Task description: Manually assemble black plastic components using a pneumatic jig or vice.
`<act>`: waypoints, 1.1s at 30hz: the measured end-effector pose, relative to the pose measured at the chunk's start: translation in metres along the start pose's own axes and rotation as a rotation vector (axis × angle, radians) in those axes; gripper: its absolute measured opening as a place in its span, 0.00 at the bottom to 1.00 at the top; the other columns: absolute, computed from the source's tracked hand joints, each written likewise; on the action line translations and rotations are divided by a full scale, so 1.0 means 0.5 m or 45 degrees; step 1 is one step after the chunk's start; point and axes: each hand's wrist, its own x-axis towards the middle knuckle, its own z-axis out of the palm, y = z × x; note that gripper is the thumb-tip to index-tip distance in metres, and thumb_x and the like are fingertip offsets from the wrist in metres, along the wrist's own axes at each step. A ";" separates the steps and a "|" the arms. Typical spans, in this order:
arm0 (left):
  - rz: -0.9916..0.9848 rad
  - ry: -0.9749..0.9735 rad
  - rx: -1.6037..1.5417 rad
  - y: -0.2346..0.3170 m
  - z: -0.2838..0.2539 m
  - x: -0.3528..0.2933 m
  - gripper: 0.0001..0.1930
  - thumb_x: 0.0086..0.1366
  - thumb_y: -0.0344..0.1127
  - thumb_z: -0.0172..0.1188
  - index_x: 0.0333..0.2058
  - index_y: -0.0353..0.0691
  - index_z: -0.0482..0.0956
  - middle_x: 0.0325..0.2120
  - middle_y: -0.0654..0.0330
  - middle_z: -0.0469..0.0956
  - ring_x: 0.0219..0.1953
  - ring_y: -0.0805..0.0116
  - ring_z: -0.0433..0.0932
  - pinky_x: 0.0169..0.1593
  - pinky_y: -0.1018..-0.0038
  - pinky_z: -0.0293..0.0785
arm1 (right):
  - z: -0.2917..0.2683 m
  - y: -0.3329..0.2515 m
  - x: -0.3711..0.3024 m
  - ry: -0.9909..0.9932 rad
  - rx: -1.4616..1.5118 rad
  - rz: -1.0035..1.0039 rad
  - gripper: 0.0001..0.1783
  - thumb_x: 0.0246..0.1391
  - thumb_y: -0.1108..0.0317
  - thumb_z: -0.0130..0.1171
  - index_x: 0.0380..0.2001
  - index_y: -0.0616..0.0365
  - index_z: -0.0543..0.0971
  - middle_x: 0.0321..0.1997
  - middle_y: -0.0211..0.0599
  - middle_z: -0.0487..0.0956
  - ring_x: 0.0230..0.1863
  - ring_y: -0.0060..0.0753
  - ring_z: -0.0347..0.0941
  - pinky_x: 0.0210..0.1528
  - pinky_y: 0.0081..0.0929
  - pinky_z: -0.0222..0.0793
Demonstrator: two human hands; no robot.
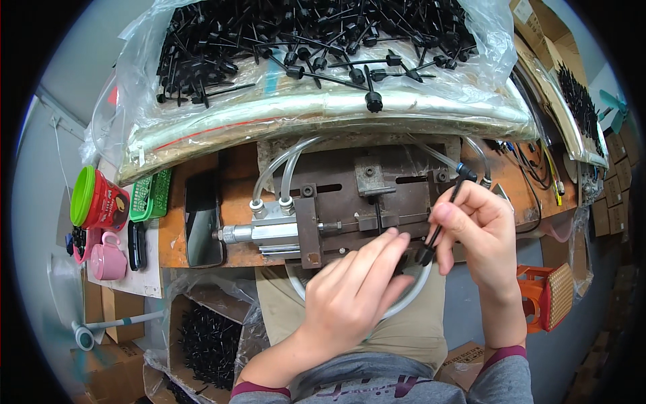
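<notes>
My right hand point(479, 232) pinches a thin black plastic rod with a ribbed knob point(425, 256), held at a slant with its knob end down. To its left, my left hand point(353, 286) reaches over the front of a dark metal clamping fixture point(417, 202). A second black rod point(378, 212) lies in the fixture's middle slot. Its near end runs under my left fingers, which are closed around it; a dark knob shows partly between thumb and fingers. A silver pneumatic cylinder point(276, 236) sits at the fixture's left, with clear hoses point(286, 168) attached.
A plastic-lined box point(323, 108) heaped with black rods stands behind the fixture. At left are a phone point(204, 222), green basket point(151, 195), red tub point(111, 207) and pink mug point(109, 257). Below sits another box of black parts point(210, 343). An orange-red stool point(548, 296) stands right.
</notes>
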 end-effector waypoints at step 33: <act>0.093 -0.039 0.195 -0.033 -0.103 0.078 0.14 0.57 0.36 0.71 0.40 0.38 0.85 0.38 0.55 0.85 0.27 0.69 0.84 0.31 0.80 0.77 | -0.003 0.078 -0.048 -0.010 -1.290 -1.002 0.17 0.38 0.78 0.74 0.33 0.64 0.78 0.51 0.51 0.79 0.40 0.47 0.80 0.39 0.30 0.78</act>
